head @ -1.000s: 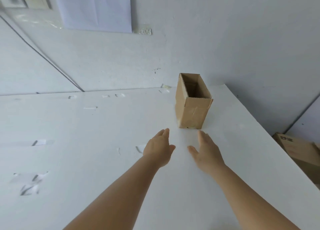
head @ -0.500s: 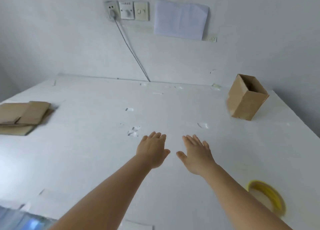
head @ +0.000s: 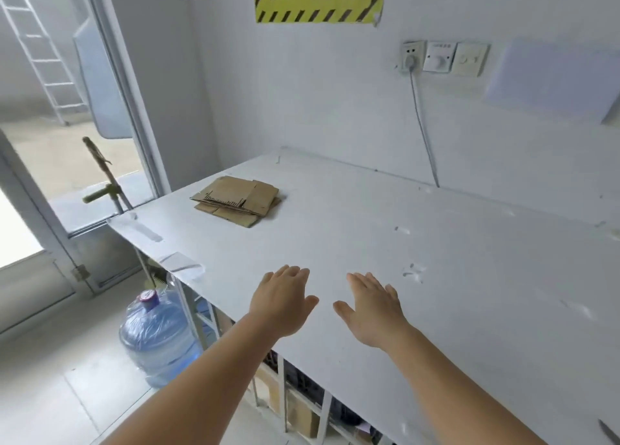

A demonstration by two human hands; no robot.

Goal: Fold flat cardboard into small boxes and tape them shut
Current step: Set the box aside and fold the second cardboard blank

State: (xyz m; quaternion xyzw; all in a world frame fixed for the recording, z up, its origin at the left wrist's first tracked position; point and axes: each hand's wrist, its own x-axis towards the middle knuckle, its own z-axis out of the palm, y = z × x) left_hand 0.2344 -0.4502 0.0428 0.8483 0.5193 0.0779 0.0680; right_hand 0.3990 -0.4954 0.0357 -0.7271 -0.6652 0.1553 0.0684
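A small stack of flat brown cardboard pieces [head: 236, 199] lies on the white table [head: 369, 243] near its far left corner. My left hand [head: 281, 302] and my right hand [head: 371, 309] hover side by side over the table's near part, palms down, fingers straight and spread, holding nothing. Both hands are well short of the cardboard stack, which is up and to the left of them. No folded box and no tape roll are in view.
The table's left edge runs down past a blue water jug [head: 157, 337] on the floor. Shelves with boxes [head: 302, 407] sit under the table. A cable [head: 424, 132] hangs from a wall socket to the table's back. An open doorway [head: 60, 149] is at left.
The view has swung left: the open folded box and the yellow tape roll have left the frame, and the flat cardboard stack is now ahead. Both hands stay open and empty.
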